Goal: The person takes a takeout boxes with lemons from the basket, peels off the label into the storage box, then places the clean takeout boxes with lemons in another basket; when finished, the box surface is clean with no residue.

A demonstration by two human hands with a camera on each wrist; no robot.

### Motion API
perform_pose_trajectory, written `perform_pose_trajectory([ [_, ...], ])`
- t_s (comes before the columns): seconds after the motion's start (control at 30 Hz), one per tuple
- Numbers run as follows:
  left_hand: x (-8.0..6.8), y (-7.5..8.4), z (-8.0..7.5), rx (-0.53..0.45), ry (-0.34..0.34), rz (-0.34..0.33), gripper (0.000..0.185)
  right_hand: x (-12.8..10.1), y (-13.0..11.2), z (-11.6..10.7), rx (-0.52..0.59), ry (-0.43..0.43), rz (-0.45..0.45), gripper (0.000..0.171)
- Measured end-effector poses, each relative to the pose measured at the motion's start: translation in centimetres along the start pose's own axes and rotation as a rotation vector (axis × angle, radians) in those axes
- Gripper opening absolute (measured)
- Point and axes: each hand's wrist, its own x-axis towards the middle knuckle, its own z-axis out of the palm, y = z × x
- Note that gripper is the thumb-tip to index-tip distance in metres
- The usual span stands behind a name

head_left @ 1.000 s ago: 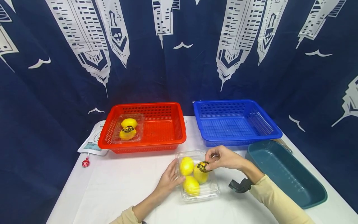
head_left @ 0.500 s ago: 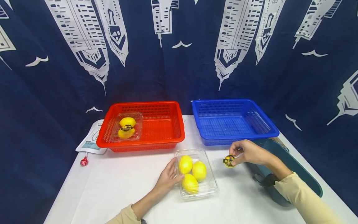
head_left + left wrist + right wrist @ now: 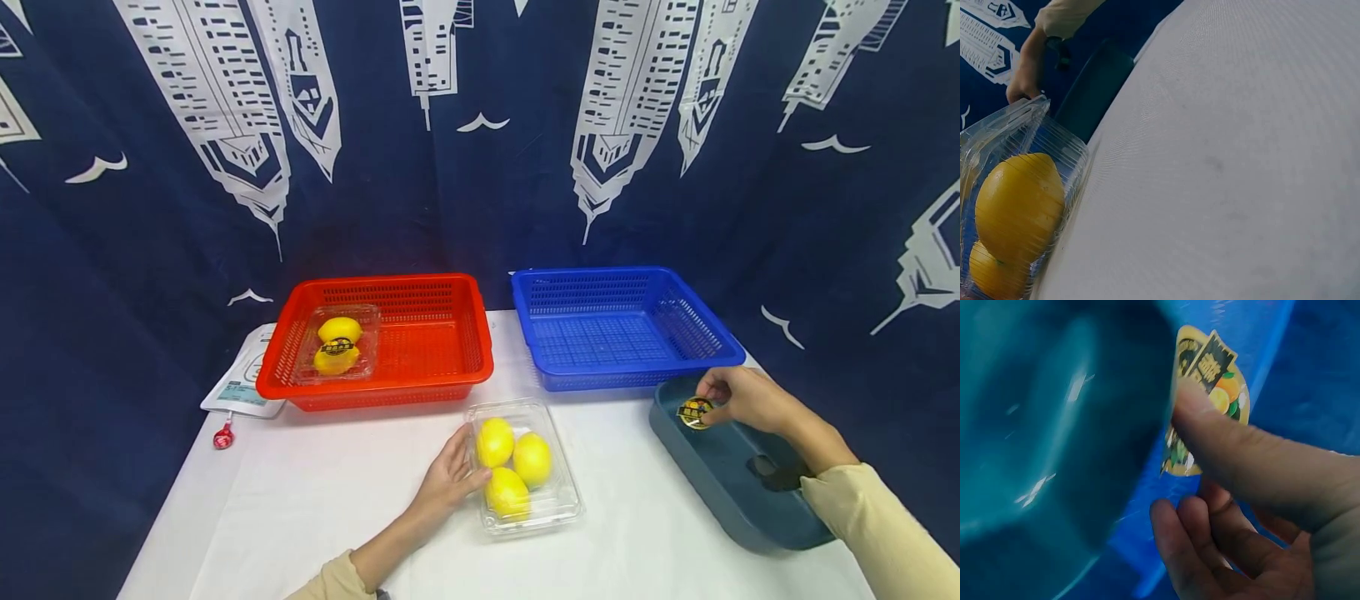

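My left hand [image 3: 447,481] holds the left side of a clear plastic clamshell box [image 3: 558,492], its thumb over the edge and its fingers along the side. Inside lie three lemons [image 3: 532,459], and the lid is closed. In the left wrist view the lemons [image 3: 1019,206] show through the ribbed plastic wall. My right hand [image 3: 765,408] pinches a round black-and-gold fruit sticker [image 3: 694,412] between thumb and fingers, over the far end of a dark green basin [image 3: 720,475]. The right wrist view shows the sticker [image 3: 1229,394] bent under the thumb, its other fingers loosely curled.
A red basket [image 3: 420,392] at the back left contains another clear box [image 3: 367,321] with two lemons and a similar label. At the back right stands a blue basket [image 3: 630,373]. A white pouch [image 3: 243,387] and a red-wrapped lollipop [image 3: 223,437] lie at the far left.
My right hand has peeled the sticker off the box lid and carried it right, over the green basin. My left hand has stayed at the box.
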Motion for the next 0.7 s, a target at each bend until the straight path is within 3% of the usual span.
perform_pose_trajectory([
  [0.13, 0.0, -0.1, 0.0, 0.001, -0.005, 0.001, 0.087, 0.4, 2.3, 0.9, -0.045, -0.004, 0.002, 0.031],
  [0.33, 0.0, 0.0, 0.0, 0.006, -0.007, 0.002, 0.087, 1.1, 4.9, 2.8, -0.006, 0.015, -0.065, 0.030],
  [0.7, 0.1, -0.1, -0.1, 0.008, -0.003, -0.010, 0.088, 2.2, 6.6, 4.6, -0.061, 0.022, -0.038, 0.029],
])
